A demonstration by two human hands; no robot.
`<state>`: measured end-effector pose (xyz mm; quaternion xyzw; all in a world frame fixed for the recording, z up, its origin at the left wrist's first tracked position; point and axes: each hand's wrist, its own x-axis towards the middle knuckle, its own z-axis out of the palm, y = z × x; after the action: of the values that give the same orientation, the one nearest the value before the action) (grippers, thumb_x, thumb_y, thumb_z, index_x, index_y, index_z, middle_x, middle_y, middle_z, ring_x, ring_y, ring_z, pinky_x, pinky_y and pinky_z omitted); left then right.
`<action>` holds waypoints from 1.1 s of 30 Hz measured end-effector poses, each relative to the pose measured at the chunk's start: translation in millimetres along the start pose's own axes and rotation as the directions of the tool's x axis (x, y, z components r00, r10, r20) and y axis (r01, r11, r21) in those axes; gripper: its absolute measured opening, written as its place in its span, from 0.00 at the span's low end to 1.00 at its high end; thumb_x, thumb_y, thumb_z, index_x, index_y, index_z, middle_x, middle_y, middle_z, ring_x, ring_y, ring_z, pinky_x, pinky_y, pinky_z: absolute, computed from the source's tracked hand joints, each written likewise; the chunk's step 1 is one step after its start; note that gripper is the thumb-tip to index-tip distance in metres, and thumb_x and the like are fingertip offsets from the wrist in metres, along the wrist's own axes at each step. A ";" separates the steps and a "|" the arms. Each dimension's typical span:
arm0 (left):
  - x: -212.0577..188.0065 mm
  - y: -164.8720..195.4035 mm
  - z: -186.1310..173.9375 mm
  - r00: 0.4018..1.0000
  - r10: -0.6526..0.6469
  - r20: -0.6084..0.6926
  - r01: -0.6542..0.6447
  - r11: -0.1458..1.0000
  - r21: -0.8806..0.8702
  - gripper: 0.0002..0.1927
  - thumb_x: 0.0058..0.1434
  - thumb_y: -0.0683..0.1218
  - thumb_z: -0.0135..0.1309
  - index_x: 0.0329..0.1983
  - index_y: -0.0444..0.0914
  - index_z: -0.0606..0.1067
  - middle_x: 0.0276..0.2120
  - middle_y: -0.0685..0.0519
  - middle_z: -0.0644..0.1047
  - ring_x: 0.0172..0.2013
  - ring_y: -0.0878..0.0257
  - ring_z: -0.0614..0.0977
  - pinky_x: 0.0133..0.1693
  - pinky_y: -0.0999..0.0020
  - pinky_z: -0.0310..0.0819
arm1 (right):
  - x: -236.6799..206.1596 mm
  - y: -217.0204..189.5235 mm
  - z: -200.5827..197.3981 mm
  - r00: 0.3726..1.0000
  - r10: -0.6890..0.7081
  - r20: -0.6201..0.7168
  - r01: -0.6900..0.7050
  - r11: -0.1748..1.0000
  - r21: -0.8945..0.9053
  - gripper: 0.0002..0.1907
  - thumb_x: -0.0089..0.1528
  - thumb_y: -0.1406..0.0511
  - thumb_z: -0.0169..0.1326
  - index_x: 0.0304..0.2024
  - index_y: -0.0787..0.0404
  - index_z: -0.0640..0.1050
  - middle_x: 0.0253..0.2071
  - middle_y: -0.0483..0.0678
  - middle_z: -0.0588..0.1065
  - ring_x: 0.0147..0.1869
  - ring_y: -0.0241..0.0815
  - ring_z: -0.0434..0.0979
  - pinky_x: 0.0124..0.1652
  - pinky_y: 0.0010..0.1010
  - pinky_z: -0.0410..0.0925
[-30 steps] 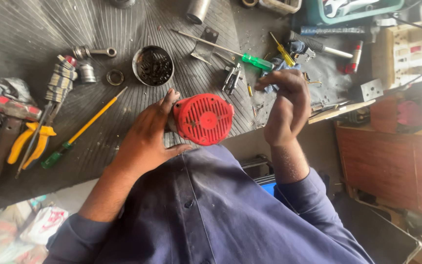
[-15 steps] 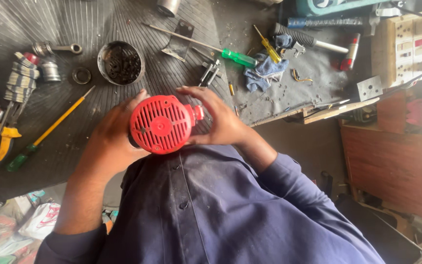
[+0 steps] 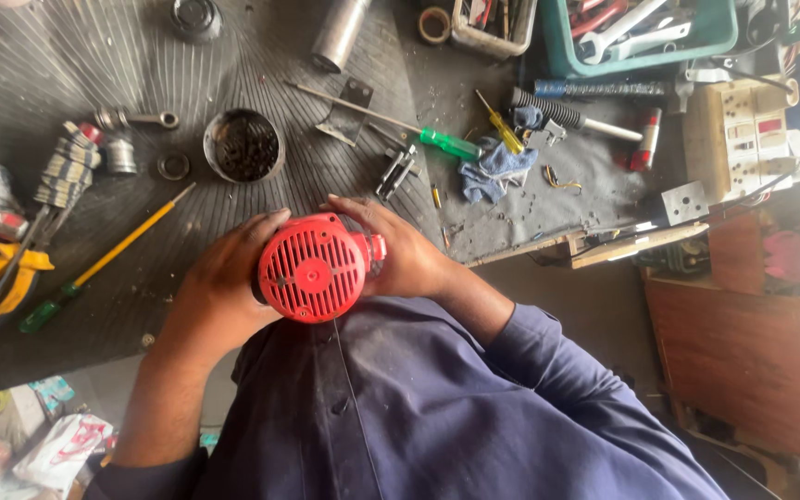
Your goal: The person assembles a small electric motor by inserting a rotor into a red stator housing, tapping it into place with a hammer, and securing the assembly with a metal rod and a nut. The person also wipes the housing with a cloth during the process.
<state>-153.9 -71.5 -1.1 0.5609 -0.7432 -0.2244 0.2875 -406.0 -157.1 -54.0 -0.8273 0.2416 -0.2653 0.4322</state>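
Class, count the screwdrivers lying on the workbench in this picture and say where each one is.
3. A yellow-shafted screwdriver lies left of the hands; a green-handled screwdriver lies beside the blue rag; a small yellow-handled screwdriver lies above the rag. Others may be hidden in the trays.

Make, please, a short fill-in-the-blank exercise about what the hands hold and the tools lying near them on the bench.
1. Both hands, the left hand and the right hand, grip a round vented cover coloured ____.
2. The small round tin holds dark ____.
3. The screwdriver left of the hands has a ____ shaft.
4. A crumpled ____ cloth lies on the bench.

Missing words: red; screws; yellow; blue
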 end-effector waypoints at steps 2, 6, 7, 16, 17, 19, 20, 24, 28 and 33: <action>-3.2 -0.4 1.2 1.000 0.027 -0.004 -0.027 0.999 0.018 0.48 0.40 0.45 0.72 0.66 0.34 0.66 0.60 0.41 0.73 0.59 0.44 0.76 0.59 0.52 0.70 | -3.8 0.4 2.2 1.000 0.026 0.008 -0.026 1.000 -0.015 0.56 0.48 0.60 0.76 0.72 0.64 0.61 0.71 0.57 0.67 0.73 0.56 0.70 0.69 0.42 0.66; -7.9 -1.9 4.0 0.996 0.092 0.010 -0.092 0.986 0.137 0.43 0.47 0.42 0.68 0.67 0.35 0.65 0.62 0.42 0.73 0.60 0.45 0.77 0.61 0.53 0.71 | -10.5 7.0 7.6 0.999 0.032 0.008 -0.032 0.999 -0.039 0.56 0.49 0.60 0.76 0.73 0.64 0.60 0.70 0.55 0.69 0.71 0.54 0.72 0.68 0.42 0.66; -8.3 -1.2 5.3 0.996 0.089 -0.001 -0.088 0.986 0.139 0.42 0.47 0.43 0.68 0.67 0.35 0.66 0.62 0.43 0.73 0.59 0.45 0.77 0.60 0.53 0.71 | -12.1 8.6 9.0 0.999 0.039 0.005 -0.038 0.998 -0.054 0.56 0.49 0.60 0.76 0.73 0.63 0.60 0.70 0.54 0.70 0.71 0.54 0.72 0.68 0.42 0.67; 16.3 -3.8 -37.0 0.962 -0.170 0.216 0.195 0.975 -0.103 0.44 0.45 0.48 0.70 0.68 0.45 0.67 0.58 0.47 0.76 0.57 0.49 0.77 0.55 0.55 0.71 | -6.4 18.3 14.0 0.991 0.132 0.002 -0.132 0.991 0.031 0.65 0.42 0.57 0.78 0.74 0.65 0.57 0.69 0.58 0.68 0.73 0.56 0.70 0.70 0.43 0.63; 24.1 -12.2 -51.0 0.911 -0.272 0.310 0.322 0.939 -0.122 0.44 0.42 0.47 0.70 0.66 0.48 0.70 0.58 0.48 0.76 0.57 0.50 0.77 0.53 0.55 0.70 | -4.9 18.6 14.0 0.989 0.147 0.004 -0.147 0.988 0.039 0.65 0.42 0.57 0.77 0.74 0.65 0.57 0.70 0.59 0.66 0.74 0.57 0.68 0.70 0.43 0.62; 34.8 -27.3 -72.1 0.900 -0.420 0.119 0.394 0.899 0.190 0.20 0.59 0.50 0.65 0.56 0.51 0.80 0.49 0.52 0.82 0.48 0.50 0.83 0.49 0.55 0.75 | -3.7 17.5 13.9 0.990 0.140 -0.019 -0.139 0.989 0.045 0.65 0.42 0.59 0.78 0.75 0.65 0.57 0.73 0.61 0.64 0.76 0.58 0.66 0.71 0.43 0.61; 50.2 -38.0 -72.3 0.961 -0.275 -0.019 0.271 0.930 0.249 0.12 0.67 0.49 0.63 0.52 0.47 0.82 0.46 0.51 0.82 0.47 0.50 0.82 0.50 0.54 0.73 | -2.8 16.6 13.5 0.994 0.104 -0.034 -0.103 0.994 0.042 0.64 0.43 0.59 0.79 0.75 0.64 0.57 0.73 0.61 0.64 0.77 0.58 0.65 0.72 0.43 0.61; 80.5 -58.6 -45.9 0.971 0.007 -0.238 0.102 0.891 0.442 0.05 0.66 0.49 0.62 0.37 0.45 0.83 0.37 0.53 0.80 0.42 0.54 0.80 0.51 0.52 0.63 | -1.7 9.3 8.6 0.976 0.216 0.022 -0.217 0.975 0.054 0.66 0.43 0.60 0.78 0.76 0.65 0.55 0.71 0.58 0.67 0.74 0.54 0.70 0.69 0.40 0.64; 92.1 -60.5 -13.9 0.949 0.028 -0.314 0.165 0.805 0.570 0.03 0.58 0.47 0.61 0.30 0.45 0.80 0.34 0.54 0.79 0.41 0.55 0.78 0.48 0.55 0.62 | -1.8 1.1 -3.2 0.977 0.201 0.068 -0.196 0.978 -0.075 0.64 0.44 0.62 0.78 0.76 0.66 0.55 0.71 0.60 0.66 0.74 0.55 0.69 0.68 0.40 0.65; 95.6 -60.5 -5.4 0.940 -0.040 -0.339 0.253 0.749 0.612 0.03 0.63 0.43 0.59 0.40 0.44 0.78 0.32 0.58 0.78 0.41 0.58 0.78 0.49 0.57 0.63 | 1.0 -3.6 -6.7 0.990 0.132 0.056 -0.125 0.986 -0.109 0.65 0.45 0.62 0.78 0.76 0.66 0.53 0.70 0.59 0.69 0.73 0.55 0.71 0.69 0.41 0.65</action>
<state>-127.2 -179.9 -20.0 0.7103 -0.6740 0.1130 0.1685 -408.9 -159.8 -47.4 -0.8395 0.2943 -0.1976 0.4117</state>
